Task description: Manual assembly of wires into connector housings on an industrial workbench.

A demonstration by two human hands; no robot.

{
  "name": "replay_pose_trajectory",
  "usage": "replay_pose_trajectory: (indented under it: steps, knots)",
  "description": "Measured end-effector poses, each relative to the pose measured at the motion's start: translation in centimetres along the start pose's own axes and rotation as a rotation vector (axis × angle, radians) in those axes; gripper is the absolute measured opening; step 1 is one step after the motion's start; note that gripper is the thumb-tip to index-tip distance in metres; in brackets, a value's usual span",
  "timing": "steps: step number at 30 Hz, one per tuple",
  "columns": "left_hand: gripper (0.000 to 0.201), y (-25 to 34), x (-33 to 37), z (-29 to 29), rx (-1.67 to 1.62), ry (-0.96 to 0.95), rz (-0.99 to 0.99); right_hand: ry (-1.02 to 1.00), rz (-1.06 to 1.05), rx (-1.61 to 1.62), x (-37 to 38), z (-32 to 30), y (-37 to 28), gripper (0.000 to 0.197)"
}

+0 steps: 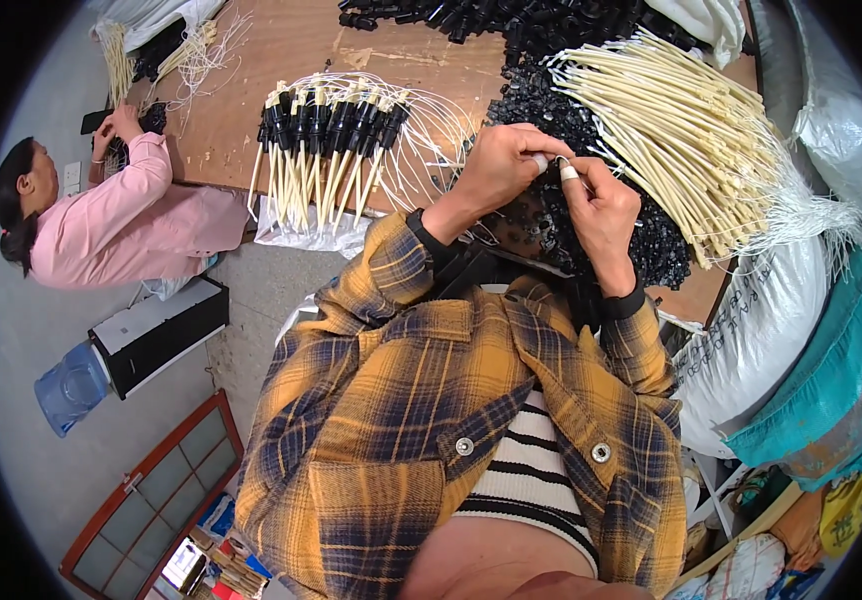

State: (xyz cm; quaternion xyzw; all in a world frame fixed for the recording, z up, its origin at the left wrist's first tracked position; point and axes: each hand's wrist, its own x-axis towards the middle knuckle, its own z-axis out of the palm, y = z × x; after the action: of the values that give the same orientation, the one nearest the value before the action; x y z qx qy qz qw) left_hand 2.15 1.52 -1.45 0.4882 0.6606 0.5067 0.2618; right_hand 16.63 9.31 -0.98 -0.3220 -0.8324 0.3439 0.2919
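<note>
My left hand point(504, 166) and my right hand point(603, 208) meet fingertip to fingertip above a heap of small black plastic pieces point(526, 105). Both are closed in a pinch. Whatever sits between the fingertips is too small to name. White wraps cover a fingertip on each hand. Right of the hands lies a large bundle of cream-coloured tubes point(686, 140) with thin white wires trailing from one end. To the left, a row of cream tubes with black sleeves point(336, 130) lies at the table edge, with white wires looping behind it.
The wooden table point(241, 75) carries more black parts point(471, 15) at its far side. At the left, a co-worker in a pink top point(141, 215) handles tubes. White sacks point(751, 350) and a teal sack point(821, 370) stand at the right. A blue water bottle point(71, 388) is at the left.
</note>
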Motion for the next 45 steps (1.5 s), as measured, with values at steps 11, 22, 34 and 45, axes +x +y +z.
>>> replay_pose_trajectory:
  steps: [11,22,34,45]
  knots:
    - [0.021,-0.4,-0.3,1.0,-0.158,0.087,-0.012,-0.015,0.086,0.139,0.2,0.0,-0.1,0.006]
    - [0.012,-0.3,0.3,0.0,0.013,0.172,-0.035,-0.184,0.063,0.195,0.2,-0.8,0.3,0.009]
    - [0.041,-1.2,0.8,-2.5,0.418,-0.222,0.322,-0.338,0.541,0.876,1.8,-3.9,0.4,0.021]
    - [0.024,2.0,-0.2,-2.5,0.681,0.011,0.421,-0.272,0.111,0.177,2.1,-2.7,-1.6,0.016]
